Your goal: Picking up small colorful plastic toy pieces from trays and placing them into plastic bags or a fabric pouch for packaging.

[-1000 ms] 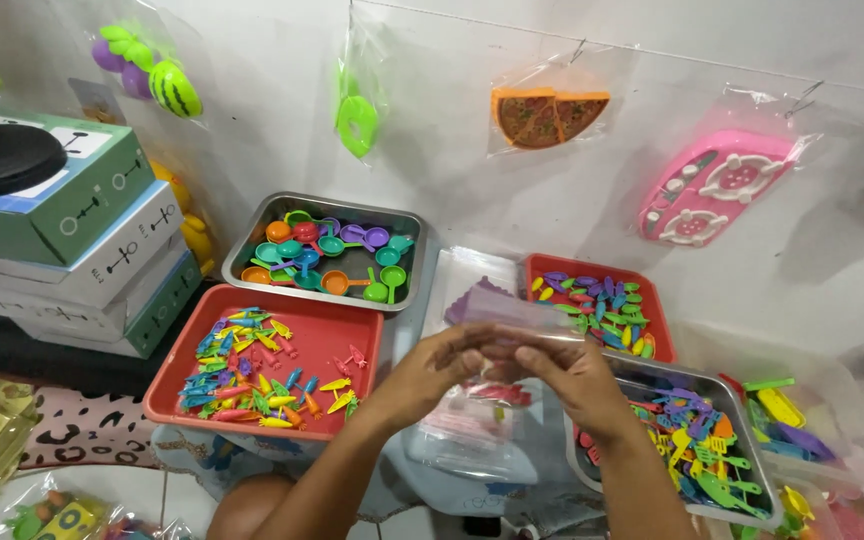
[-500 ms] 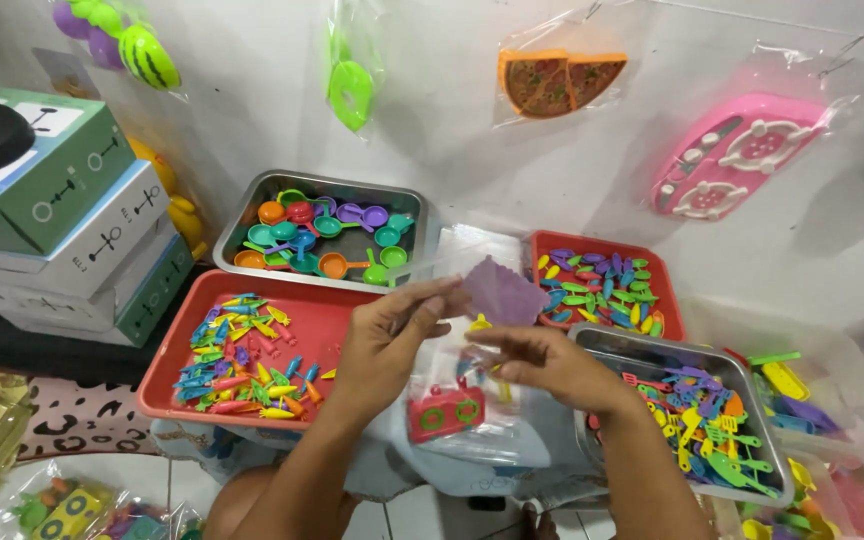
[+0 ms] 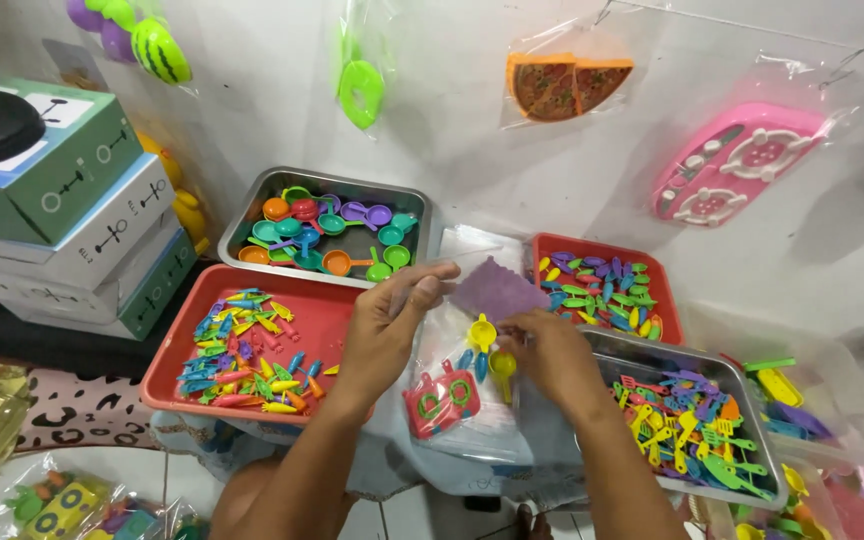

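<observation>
Left hand (image 3: 384,335): we pinch the upper edge of a clear bag (image 3: 472,400) between thumb and fingers, seemingly to keep its mouth open.
Right hand (image 3: 550,358): our fingers are closed around small yellow scoops (image 3: 492,350), held just at the bag's mouth beside a purple card (image 3: 497,290) that sticks out of it.
Bag: it lies on the bench between the trays, in front of us; a red toy stove (image 3: 440,400) shows through the film low down, so the heavier piece sits at the bottom.
Near-left tray (image 3: 167,365): red, with mixed small cutlery heaped in the middle, just beside our left hand for easy reach.
Near-right tray (image 3: 757,430): metal, with spatulas and forks in many colours, under our right forearm.
Far trays: a metal one (image 3: 252,195) with little pans, a red one (image 3: 652,275) with more cutlery; each kind is kept apart, likely for sorting.
Boxes (image 3: 72,215): stacked at the far left.
Wall: bagged toys hang there, among them pizza slices (image 3: 567,85) and a pink stove (image 3: 737,170).
</observation>
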